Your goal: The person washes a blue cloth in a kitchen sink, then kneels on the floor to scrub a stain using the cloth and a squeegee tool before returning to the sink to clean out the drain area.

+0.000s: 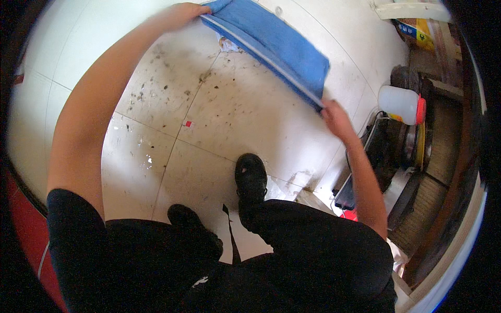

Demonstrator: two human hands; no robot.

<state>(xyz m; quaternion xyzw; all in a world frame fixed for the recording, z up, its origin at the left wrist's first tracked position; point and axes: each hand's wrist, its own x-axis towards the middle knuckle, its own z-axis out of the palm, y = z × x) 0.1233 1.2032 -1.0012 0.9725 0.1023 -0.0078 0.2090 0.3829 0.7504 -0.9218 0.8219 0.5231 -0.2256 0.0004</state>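
A blue cloth with a pale strip along its near edge is stretched between my two hands above the tiled floor. My left hand grips the strip's far-left end, at the top of the view. At the other end, lower and to the right, my right hand pinches the corner. Part of the cloth runs past the top rim of the picture. Below its edge, a crumpled scrap lies on the floor, partly covered. Dark crumbs and stains are scattered over the tiles beneath.
A small red and white scrap lies mid-floor. Along the right stand a translucent plastic jar with a red lid, a black case-like object with cables, and wooden boards. My black shoes are on the tiles.
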